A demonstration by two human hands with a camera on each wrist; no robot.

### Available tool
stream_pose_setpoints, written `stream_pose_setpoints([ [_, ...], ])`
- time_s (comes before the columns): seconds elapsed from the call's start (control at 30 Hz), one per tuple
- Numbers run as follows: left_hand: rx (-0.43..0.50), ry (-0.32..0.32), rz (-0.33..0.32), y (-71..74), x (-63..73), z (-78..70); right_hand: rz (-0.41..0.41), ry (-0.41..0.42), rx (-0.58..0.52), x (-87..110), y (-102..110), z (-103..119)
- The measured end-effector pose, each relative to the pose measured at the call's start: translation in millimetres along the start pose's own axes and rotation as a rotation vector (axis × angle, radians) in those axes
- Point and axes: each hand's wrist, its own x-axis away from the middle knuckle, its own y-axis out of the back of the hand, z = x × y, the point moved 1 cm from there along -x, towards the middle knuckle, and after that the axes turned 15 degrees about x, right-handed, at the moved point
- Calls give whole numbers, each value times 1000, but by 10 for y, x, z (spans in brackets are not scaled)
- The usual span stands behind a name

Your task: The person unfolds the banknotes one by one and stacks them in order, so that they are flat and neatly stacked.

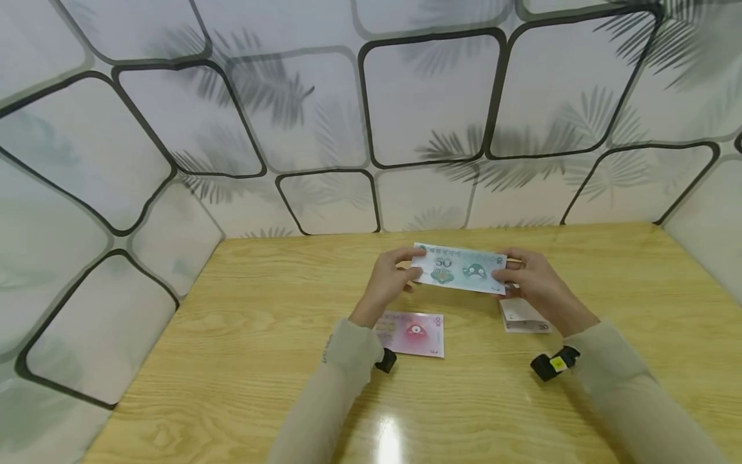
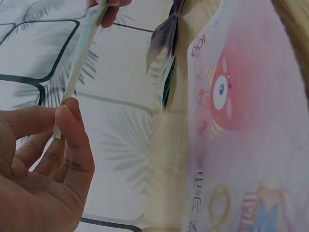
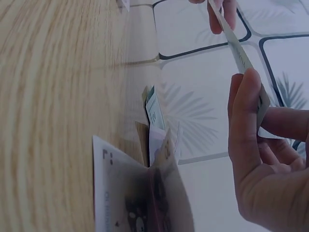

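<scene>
My left hand (image 1: 387, 282) pinches the left end of a pale green play banknote (image 1: 458, 268) marked 50, thumb in front. The right hand (image 1: 538, 283) pinches its other end, so the note is stretched nearly level above the table. Seen in the left wrist view, the note (image 2: 82, 50) is almost edge-on between thumb and fingers. A pink play banknote (image 1: 415, 332) marked 100 lies flat near my left wrist. Below my right hand sit folded notes (image 1: 524, 317), partly hidden by that hand; in the right wrist view a folded note (image 3: 118, 186) stands half open.
The wooden table (image 1: 261, 361) runs back to a wall (image 1: 429, 103) with a dark-outlined panel and leaf pattern. More folded notes (image 3: 154, 113), one greenish, stand behind the half-open one. A black wrist camera (image 1: 547, 366) is strapped at my right cuff.
</scene>
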Motion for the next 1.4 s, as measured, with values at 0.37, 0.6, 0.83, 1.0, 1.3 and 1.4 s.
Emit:
stream_pose_setpoints([
  [0.37, 107, -22, -40, 138, 65, 36, 6, 3, -12, 23, -31, -17],
  [0.6, 170, -31, -52, 209, 135, 98, -2, 43, -17, 50, -62, -80],
  [0.83, 147, -45, -65, 302, 156, 113, 1, 99, -32, 44, -121, -51],
  [1.0, 137, -41, -66, 346, 180, 79, -55, 88, -98, 54, -130, -13],
  [1.3, 120, -15, -63, 445, 254, 44, -59, 106, -239, 63, -176, 26],
  [1.4, 122, -16, -66, 470, 269, 32, -50, 125, -273, 65, -201, 23],
])
